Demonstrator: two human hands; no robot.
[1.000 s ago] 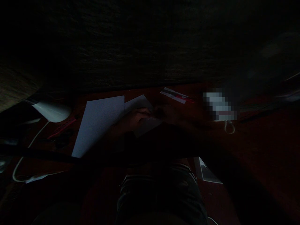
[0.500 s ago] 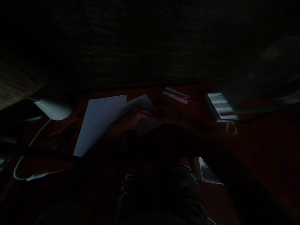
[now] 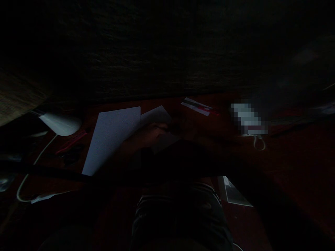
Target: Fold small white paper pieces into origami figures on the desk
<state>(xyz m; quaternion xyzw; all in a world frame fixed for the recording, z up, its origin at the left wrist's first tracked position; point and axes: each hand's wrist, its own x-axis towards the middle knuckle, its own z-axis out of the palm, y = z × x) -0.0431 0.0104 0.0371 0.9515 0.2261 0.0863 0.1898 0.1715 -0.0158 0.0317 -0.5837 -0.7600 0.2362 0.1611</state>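
In deep shadow, a small white sheet of paper (image 3: 167, 141) lies at an angle on the dark reddish table. My left hand (image 3: 150, 134) rests over it, fingers curled and closed on the paper. At the sheet's right edge is my right hand (image 3: 187, 127), very dark, its fingers drawn together close to the left fingertips. What those right fingers hold cannot be made out. Left of the small sheet, a larger white sheet (image 3: 112, 134) lies partly under my left forearm.
A red cutter-like tool (image 3: 209, 110) lies on a paper strip (image 3: 187, 101) beyond my hands. At right is a blurred-out phone (image 3: 248, 120) with a cable loop (image 3: 259, 143). A white lamp head (image 3: 61, 123) and a pink-red object (image 3: 72, 141) are at left.
The view shifts slightly. Both hands stay at the small sheet, with only slight finger movement; the right hand looks darker now. The papers keep their places.
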